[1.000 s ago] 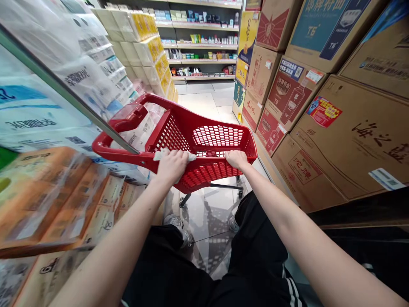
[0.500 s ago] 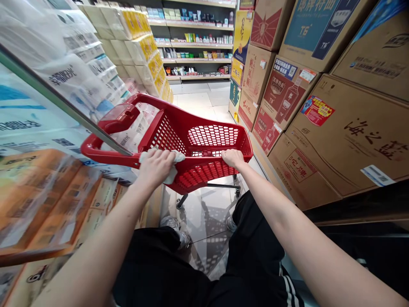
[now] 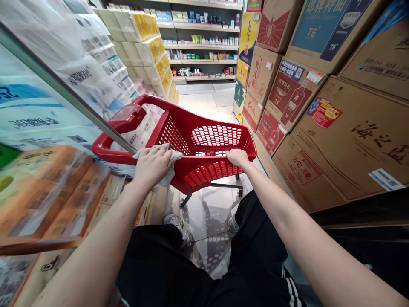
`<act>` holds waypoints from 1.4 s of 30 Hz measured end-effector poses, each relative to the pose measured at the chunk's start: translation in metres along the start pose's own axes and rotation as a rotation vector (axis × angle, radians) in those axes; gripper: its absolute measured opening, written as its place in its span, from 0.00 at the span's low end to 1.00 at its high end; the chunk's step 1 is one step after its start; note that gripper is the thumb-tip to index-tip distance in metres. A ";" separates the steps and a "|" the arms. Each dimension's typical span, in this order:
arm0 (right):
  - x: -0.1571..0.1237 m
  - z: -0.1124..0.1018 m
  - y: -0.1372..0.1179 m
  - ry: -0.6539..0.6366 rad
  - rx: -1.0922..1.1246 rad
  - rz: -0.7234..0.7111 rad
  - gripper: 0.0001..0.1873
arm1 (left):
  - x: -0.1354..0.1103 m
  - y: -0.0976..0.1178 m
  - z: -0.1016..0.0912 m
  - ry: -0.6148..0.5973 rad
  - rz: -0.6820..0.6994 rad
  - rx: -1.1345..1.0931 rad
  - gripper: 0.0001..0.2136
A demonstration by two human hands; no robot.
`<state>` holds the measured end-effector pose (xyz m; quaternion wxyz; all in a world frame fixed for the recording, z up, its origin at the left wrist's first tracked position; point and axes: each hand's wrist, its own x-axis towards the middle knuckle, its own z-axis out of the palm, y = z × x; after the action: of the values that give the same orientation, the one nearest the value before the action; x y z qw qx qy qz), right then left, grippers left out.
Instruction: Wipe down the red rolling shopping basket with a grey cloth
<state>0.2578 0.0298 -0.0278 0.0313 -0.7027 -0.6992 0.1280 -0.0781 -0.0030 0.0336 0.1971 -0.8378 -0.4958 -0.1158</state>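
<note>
A red plastic shopping cart (image 3: 220, 170) with a lattice basket stands crosswise before me, its handle end to the left. My left hand (image 3: 155, 164) is closed over a pale cloth (image 3: 168, 177), pressing it on the near rim close to the handle end. Parts of the cloth stick out past the fingers and hang down the cart's outer side. Farther right, my right hand (image 3: 237, 157) grips the same near rim, fingers curled over the edge. A grey metal bar (image 3: 67, 89) slants down from the upper left to the rim beside the left hand.
Wrapped tissue packs (image 3: 140, 47) are piled on the left, with orange packages (image 3: 41, 192) nearer me. Stacked cardboard boxes (image 3: 358, 140) line the right side. Shelves (image 3: 204, 42) of small goods stand at the back. Tiled floor (image 3: 204, 100) runs between.
My left hand has slid the cloth slightly left along the rim, toward the handle end. My right hand keeps its grip. The whole view has shifted a little.
</note>
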 end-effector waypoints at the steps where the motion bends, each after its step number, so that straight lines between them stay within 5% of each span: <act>1: 0.000 -0.001 0.000 0.000 0.004 -0.002 0.30 | 0.003 0.002 -0.002 -0.017 -0.010 0.004 0.19; 8: -0.003 -0.005 -0.004 -0.021 0.007 0.009 0.29 | 0.024 0.033 0.005 -0.127 -0.032 0.037 0.22; 17: -0.004 -0.008 -0.003 -0.045 -0.010 -0.008 0.30 | 0.033 0.103 0.042 0.023 0.064 -0.013 0.15; 22: -0.002 -0.007 0.000 -0.035 -0.005 -0.002 0.30 | 0.023 0.076 0.036 -0.005 0.175 0.040 0.16; 27: 0.002 -0.005 0.001 -0.026 0.001 -0.009 0.30 | 0.000 0.042 0.026 0.089 0.129 0.060 0.17; 32: 0.005 -0.002 -0.001 -0.016 0.006 -0.016 0.30 | 0.000 0.059 0.028 0.121 0.004 -0.005 0.16; 37: 0.004 -0.004 0.002 -0.001 -0.001 0.000 0.30 | 0.015 0.078 0.033 0.067 0.071 0.014 0.17; 42: 0.005 -0.007 0.005 0.001 -0.003 -0.001 0.30 | 0.005 0.048 0.021 0.024 0.173 0.039 0.16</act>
<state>0.2645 0.0354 -0.0227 0.0305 -0.7026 -0.6996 0.1265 -0.0339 -0.0105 0.0065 0.2287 -0.8720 -0.4213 -0.0989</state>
